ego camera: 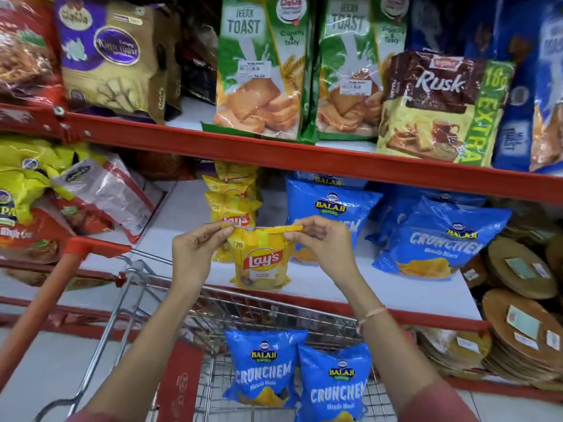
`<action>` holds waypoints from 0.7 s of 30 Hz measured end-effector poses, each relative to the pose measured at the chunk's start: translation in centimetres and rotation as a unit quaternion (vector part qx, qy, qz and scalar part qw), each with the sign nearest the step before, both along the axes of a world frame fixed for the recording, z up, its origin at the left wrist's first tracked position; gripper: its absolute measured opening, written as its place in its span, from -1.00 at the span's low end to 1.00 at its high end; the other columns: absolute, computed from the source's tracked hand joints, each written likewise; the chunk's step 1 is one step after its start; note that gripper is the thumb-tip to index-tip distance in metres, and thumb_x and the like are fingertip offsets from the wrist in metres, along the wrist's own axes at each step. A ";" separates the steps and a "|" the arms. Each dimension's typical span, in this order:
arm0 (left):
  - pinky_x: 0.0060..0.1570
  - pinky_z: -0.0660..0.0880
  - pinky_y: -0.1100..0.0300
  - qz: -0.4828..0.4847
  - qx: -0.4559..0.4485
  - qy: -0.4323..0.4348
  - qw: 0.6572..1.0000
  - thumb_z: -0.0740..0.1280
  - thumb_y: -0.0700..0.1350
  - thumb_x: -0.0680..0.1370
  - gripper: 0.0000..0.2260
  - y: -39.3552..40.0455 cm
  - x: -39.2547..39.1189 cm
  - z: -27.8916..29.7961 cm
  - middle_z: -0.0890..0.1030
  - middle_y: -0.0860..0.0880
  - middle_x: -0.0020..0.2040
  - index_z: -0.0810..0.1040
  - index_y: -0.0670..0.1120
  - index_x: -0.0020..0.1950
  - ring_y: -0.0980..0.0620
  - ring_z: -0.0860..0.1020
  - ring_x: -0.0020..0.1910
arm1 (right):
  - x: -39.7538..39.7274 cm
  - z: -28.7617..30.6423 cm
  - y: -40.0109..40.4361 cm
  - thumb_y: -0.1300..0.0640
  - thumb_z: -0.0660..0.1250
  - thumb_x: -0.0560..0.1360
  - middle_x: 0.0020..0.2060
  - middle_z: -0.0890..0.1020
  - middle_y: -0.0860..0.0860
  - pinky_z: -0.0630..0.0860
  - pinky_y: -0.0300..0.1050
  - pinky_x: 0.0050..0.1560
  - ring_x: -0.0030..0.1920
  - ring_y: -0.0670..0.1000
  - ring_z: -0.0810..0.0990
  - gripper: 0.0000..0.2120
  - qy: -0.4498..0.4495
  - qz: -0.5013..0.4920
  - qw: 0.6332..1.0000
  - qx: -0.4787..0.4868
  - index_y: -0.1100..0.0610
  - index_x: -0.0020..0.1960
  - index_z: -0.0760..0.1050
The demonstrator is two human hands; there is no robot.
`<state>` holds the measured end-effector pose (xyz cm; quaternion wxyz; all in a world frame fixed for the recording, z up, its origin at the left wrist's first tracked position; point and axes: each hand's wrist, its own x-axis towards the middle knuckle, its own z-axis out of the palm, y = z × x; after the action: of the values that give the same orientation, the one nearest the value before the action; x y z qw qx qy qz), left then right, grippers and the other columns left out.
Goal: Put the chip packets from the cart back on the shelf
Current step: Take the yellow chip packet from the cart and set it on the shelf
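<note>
You held a yellow foil Lay's chip packet (261, 260) upright by its top seam, your left hand (195, 254) pinching the left corner and your right hand (320, 248) the right corner, fingers (297, 231) closed narrow on the seam. Its bottom edge met the near edge of the white shelf (380, 287) with the red front lip, just ahead of a row of matching yellow packets (231, 202). Right of them stood blue Balaji packets (438, 239). In the wire shopping cart (134, 287) nearest you lay two blue Balaji Crunchem packets (265, 367).
</note>
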<state>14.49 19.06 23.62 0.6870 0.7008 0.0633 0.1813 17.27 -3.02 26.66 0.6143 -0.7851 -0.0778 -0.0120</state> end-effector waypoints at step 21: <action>0.01 0.53 0.48 0.066 0.048 0.064 0.995 0.42 -0.23 0.44 -0.72 0.8 2.1 -5.6 0.63 -0.04 0.05 0.57 -0.16 0.15 0.39 0.59 -0.10 | 1.9 -7.8 4.0 0.15 0.43 0.44 0.08 0.60 -0.12 0.51 -0.41 0.09 0.03 -0.26 0.55 -0.52 0.010 -0.067 0.996 -0.050 0.17 0.31 0.39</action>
<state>16.57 19.91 18.02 0.6335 0.7376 0.1445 0.1838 19.17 1.03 18.85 0.5729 -0.8184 -0.0195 -0.0407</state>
